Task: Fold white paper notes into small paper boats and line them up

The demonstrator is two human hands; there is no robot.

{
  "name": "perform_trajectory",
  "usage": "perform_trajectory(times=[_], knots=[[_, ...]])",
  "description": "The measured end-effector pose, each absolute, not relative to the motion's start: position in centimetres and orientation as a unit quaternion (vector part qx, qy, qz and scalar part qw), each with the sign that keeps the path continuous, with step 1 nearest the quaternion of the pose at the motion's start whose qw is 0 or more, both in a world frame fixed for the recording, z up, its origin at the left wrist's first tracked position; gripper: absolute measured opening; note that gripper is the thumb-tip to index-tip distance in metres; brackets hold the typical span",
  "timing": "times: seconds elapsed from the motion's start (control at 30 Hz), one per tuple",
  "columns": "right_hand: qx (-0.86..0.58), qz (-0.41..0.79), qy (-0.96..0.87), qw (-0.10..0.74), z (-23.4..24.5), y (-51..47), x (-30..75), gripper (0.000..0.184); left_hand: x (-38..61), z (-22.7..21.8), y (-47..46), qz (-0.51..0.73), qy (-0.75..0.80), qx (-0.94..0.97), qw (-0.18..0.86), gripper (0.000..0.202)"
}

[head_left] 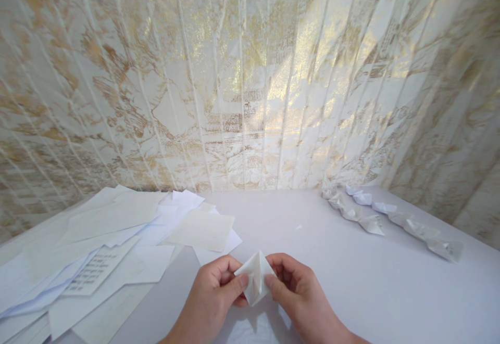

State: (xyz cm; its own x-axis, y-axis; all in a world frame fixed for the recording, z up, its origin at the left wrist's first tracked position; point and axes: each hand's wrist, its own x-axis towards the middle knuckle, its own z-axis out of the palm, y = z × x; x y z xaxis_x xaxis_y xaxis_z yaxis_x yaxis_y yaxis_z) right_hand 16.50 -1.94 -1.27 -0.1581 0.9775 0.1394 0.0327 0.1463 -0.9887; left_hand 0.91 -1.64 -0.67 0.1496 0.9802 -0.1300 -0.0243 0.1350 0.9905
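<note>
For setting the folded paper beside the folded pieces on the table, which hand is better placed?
Probably the right hand: it holds the folded paper, as the left hand does, but is nearer the folded pieces.

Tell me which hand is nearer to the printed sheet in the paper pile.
Left. The left hand is to the right of the printed sheet; the right hand is farther right, across the folded paper that both hands hold.

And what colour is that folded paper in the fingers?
The folded paper is white, clearest in the head view.
</note>
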Motion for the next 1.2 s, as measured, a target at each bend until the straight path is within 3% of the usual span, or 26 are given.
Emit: perform_trajectory(times=[0.2, 0.53, 0.97, 1.2], knots=[[-0.448, 0.470, -0.598, 0.471, -1.6, -1.9, 16.5, 0.021, 1.0, -0.6, -1.6, 0.410, 0.472, 0.500, 0.599, 0.031], [-0.379, 0.559, -0.570, 0.468, -1.4, -2.1, 16.5, 0.030, 1.2, -1.0, -1.5, 0.438, 0.465, 0.456, 0.619, 0.035], [-0.388, 0.535, -0.570, 0.487, -2.2, -2.2, 16.5, 0.034, 1.2, -1.0, -1.3, 0.433, 0.465, 0.474, 0.609, 0.034], [-0.393, 0.512, -0.579, 0.498, -2.3, -2.2, 16.5, 0.023, 1.4, -0.7, -1.7, 0.425, 0.451, 0.510, 0.597, 0.030]])
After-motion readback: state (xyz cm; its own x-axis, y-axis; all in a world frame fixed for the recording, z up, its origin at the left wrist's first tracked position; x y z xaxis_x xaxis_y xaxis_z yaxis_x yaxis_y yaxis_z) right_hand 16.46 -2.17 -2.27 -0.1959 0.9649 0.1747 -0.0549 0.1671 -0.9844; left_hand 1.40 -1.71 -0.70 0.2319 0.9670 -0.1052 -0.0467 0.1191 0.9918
